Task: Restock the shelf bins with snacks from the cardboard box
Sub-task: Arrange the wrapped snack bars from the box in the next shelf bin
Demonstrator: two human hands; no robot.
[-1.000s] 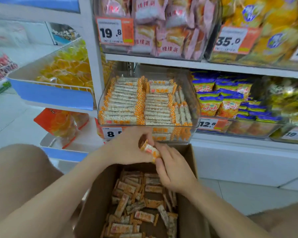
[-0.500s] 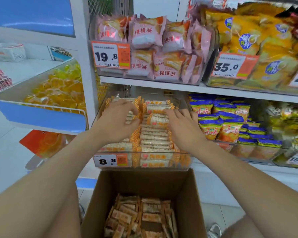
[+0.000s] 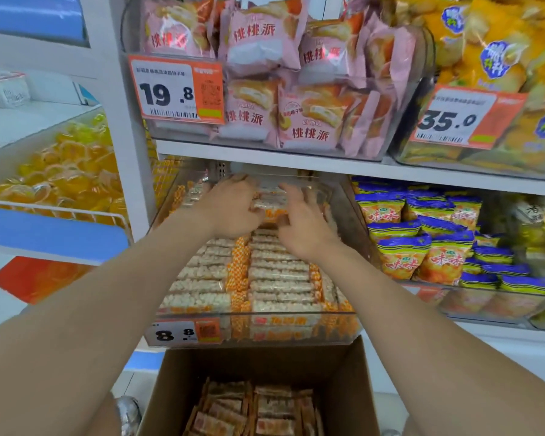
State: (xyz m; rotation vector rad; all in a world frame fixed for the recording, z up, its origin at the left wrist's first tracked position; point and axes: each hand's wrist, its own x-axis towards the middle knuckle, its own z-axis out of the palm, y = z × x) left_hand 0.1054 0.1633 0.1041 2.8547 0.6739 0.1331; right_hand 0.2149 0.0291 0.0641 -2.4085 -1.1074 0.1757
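A clear shelf bin (image 3: 296, 336) with an 8.8 price tag holds rows of orange-and-white snack bars (image 3: 277, 275). Both hands reach into its back part, under the shelf above. My left hand (image 3: 230, 209) and my right hand (image 3: 302, 225) press on a small stack of snack bars (image 3: 269, 201) held between them, atop the rear rows. Below the bin stands the open cardboard box (image 3: 265, 363), with several more snack bars (image 3: 249, 410) lying in its bottom.
Above is a bin of pink pastry packs (image 3: 283, 89) tagged 19.8 and yellow bags (image 3: 501, 58) tagged 35.0. Blue-and-orange snack bags (image 3: 422, 240) fill the bin to the right. A side basket of yellow jelly cups (image 3: 63, 174) juts out at left.
Both hands rose from the box with snack bars, then moved from the bin's middle deeper to its back. My view came closer to the shelf.
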